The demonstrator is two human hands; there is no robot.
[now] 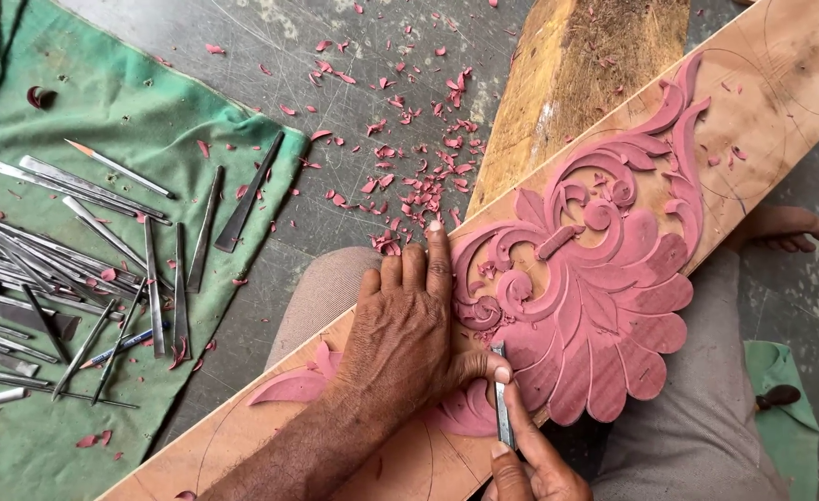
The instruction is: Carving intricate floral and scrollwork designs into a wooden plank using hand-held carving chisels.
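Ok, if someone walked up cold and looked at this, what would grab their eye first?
Most likely the pink floral carving on the wooden plank, running diagonally across the person's lap. The left hand presses flat on the plank beside it while the right hand holds a metal chisel to the carving's lower edge. At left, many metal carving tools lie on a green cloth, with pink shavings scattered on the floor.

Pale tan plank (762,83) bearing a dusty-pink carved relief (595,278) of scrolls and fanned leaves. Pink shavings (409,158) speckle the grey, scratched floor (335,37). Silver-grey steel chisels (94,269) lie on a faded green cloth (131,102). Grey trousers (697,399).
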